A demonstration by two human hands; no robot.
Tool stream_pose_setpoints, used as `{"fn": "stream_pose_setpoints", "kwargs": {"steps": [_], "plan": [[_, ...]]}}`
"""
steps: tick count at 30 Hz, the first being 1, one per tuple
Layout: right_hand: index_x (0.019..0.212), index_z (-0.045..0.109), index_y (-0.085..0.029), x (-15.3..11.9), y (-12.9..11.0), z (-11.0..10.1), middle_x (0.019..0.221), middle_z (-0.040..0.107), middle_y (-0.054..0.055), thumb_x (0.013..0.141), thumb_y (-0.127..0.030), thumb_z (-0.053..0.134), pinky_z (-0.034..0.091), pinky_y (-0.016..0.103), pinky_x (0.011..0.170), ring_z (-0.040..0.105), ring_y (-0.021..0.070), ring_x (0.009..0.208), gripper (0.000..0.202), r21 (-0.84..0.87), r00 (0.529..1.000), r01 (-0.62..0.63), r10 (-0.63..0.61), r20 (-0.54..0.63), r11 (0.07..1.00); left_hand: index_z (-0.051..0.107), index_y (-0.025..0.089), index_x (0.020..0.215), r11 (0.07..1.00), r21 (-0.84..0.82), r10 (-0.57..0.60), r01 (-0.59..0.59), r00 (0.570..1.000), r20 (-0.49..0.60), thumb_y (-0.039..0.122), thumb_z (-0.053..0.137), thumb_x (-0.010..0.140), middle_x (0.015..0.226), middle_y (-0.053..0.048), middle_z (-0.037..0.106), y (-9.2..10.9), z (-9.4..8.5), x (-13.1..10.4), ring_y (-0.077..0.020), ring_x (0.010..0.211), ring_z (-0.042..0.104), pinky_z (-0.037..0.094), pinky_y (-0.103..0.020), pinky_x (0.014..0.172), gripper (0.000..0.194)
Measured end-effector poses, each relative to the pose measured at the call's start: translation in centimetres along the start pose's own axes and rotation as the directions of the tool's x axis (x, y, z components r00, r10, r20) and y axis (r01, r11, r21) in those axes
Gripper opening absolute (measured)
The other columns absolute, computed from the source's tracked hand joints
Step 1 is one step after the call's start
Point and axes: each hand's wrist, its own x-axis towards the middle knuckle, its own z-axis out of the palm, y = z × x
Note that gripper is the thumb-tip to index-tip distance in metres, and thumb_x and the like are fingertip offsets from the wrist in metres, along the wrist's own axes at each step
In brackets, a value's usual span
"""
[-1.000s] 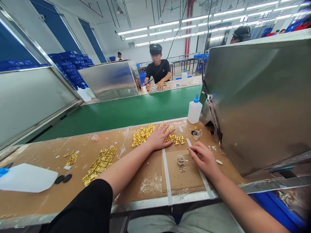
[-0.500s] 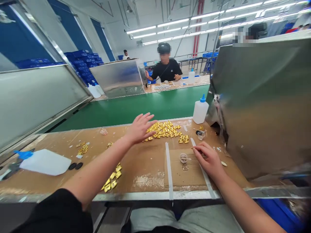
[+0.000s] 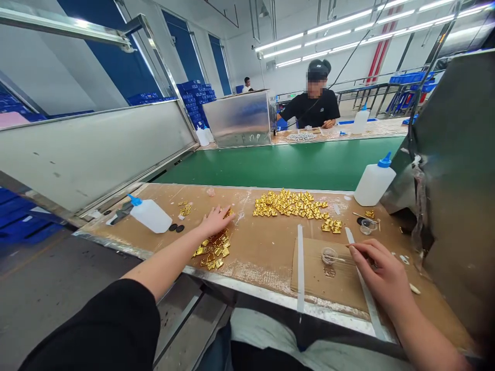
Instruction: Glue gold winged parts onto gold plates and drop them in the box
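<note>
My left hand (image 3: 216, 221) is low over the near-left pile of small shiny gold pieces (image 3: 212, 251), its fingers stretched out and touching pieces at the pile's far end. What lies under the palm is hidden. My right hand (image 3: 377, 263) is closed in a pinch above the right edge of a cardboard sheet (image 3: 309, 273). From its fingertips a thin stick (image 3: 347, 245) pokes out, mostly hidden by the fingers. Left of that hand, a small clear cup (image 3: 329, 255) sits on the sheet with another thin stick lying across it.
A larger spread of gold pieces (image 3: 288, 202) lies along the back of the table. White squeeze bottles stand at right (image 3: 374, 184) and lean at left (image 3: 151, 215). Beyond runs a green conveyor belt (image 3: 263, 167), with a co-worker (image 3: 315, 105) seated across it. A metal panel (image 3: 456, 180) rises on the right.
My left hand has come down and leftward from above the back spread of gold pieces to the near-left pile. The view has swung left; my right hand keeps its pinch.
</note>
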Motion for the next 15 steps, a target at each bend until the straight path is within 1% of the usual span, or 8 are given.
{"fn": "stream_pose_setpoints", "kwargs": {"steps": [2, 4, 6, 9, 11, 15], "plan": [[0.092, 0.072, -0.025, 0.0, 0.1, 0.0, 0.092, 0.069, 0.005, 0.102, -0.039, 0.063, 0.049, 0.031, 0.057, 0.068, 0.0216, 0.079, 0.019, -0.01, 1.0, 0.004, -0.004, 0.002, 1.0, 0.043, 0.022, 0.161, 0.999, -0.007, -0.044, 0.044, 0.999, 0.01, 0.061, 0.053, 0.105, 0.167, -0.019, 0.04, 0.6, 1.2, -0.7, -0.0426, 0.151, 0.04, 0.032, -0.072, 0.12, 0.069], [0.091, 0.072, -0.025, 0.1, 0.1, 0.1, 0.092, 0.068, 0.005, 0.102, -0.039, 0.063, 0.049, 0.031, 0.058, 0.067, 0.0213, 0.079, 0.02, -0.01, 1.0, 0.009, -0.009, 0.012, 1.0, 0.036, 0.025, 0.165, 0.999, -0.021, -0.024, 0.025, 0.999, 0.029, 0.07, 0.043, 0.105, 0.172, -0.02, 0.03, 1.1, 1.8, -1.1, -0.0443, 0.157, 0.029, 0.026, -0.072, 0.122, 0.075], [0.091, 0.072, -0.025, 0.2, 0.2, 0.1, 0.092, 0.068, 0.005, 0.102, -0.039, 0.063, 0.049, 0.031, 0.058, 0.067, 0.021, 0.079, 0.02, -0.01, 1.0, 0.006, -0.006, 0.026, 1.0, 0.034, 0.028, 0.167, 0.998, -0.037, 0.059, -0.057, 0.997, 0.053, 0.074, 0.037, 0.104, 0.175, -0.018, 0.023, 1.7, 1.8, -1.6, -0.0422, 0.161, 0.022, 0.024, -0.068, 0.125, 0.078], [0.091, 0.072, -0.025, 0.1, 0.3, 0.2, 0.092, 0.068, 0.005, 0.102, -0.039, 0.064, 0.048, 0.031, 0.057, 0.067, 0.0209, 0.078, 0.02, -0.015, 0.999, -0.006, 0.006, 0.032, 1.0, 0.032, 0.029, 0.168, 0.977, -0.062, 0.211, -0.206, 0.974, 0.08, 0.073, 0.039, 0.104, 0.176, -0.014, 0.019, 2.7, 1.2, -2.5, -0.0368, 0.162, 0.018, 0.021, -0.061, 0.129, 0.078], [0.091, 0.072, -0.025, 0.1, 0.3, 0.2, 0.092, 0.068, 0.005, 0.102, -0.039, 0.064, 0.048, 0.032, 0.059, 0.067, 0.0208, 0.078, 0.02, -0.014, 0.999, -0.005, 0.005, 0.032, 1.0, 0.031, 0.031, 0.168, 0.95, -0.077, 0.309, -0.302, 0.946, 0.095, 0.071, 0.041, 0.105, 0.176, -0.011, 0.018, 3.3, 0.8, -3.1, -0.0335, 0.163, 0.017, 0.018, -0.056, 0.131, 0.076], [0.092, 0.072, -0.025, 0.4, 0.5, 0.3, 0.092, 0.069, 0.004, 0.102, -0.036, 0.064, 0.05, 0.033, 0.062, 0.067, 0.0209, 0.08, 0.017, -0.02, 0.999, 0.007, -0.006, 0.045, 1.0, 0.03, 0.036, 0.168, 0.88, -0.108, 0.473, -0.462, 0.874, 0.116, 0.067, 0.048, 0.105, 0.177, -0.005, 0.017, 4.4, 0.2, -3.7, -0.0291, 0.163, 0.017, 0.018, -0.047, 0.133, 0.073]]}}
